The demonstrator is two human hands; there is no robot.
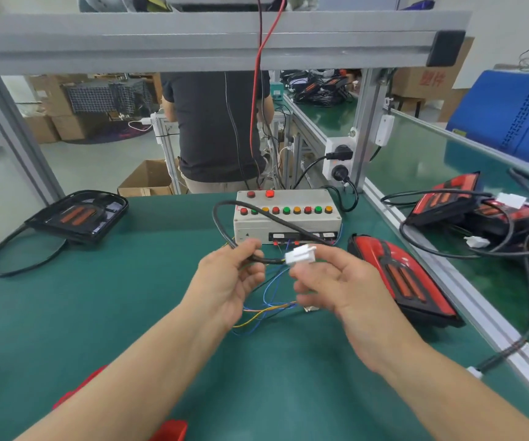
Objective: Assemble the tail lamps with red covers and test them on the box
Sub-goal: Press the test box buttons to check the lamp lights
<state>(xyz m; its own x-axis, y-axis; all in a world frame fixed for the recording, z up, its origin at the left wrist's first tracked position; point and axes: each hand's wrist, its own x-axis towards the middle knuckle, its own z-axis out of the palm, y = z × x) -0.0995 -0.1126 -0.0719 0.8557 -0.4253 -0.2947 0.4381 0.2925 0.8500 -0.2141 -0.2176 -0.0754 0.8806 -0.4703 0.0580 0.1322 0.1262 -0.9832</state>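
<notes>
White plastic, the connector [300, 253] sits pinched between my right hand's [336, 283] thumb and curled fingers, raised above the middle of the green mat [129, 313]. My left hand [229, 278], palm turned inward, curls around the black cable [257, 218] just behind it. Both forearms reach forward from the near edge. At the far edge stands the grey test box with coloured buttons [287, 214]. Near the right edge lies a red-covered tail lamp [400, 278]; an uncovered black lamp housing [78, 216] rests at the far left corner.
</notes>
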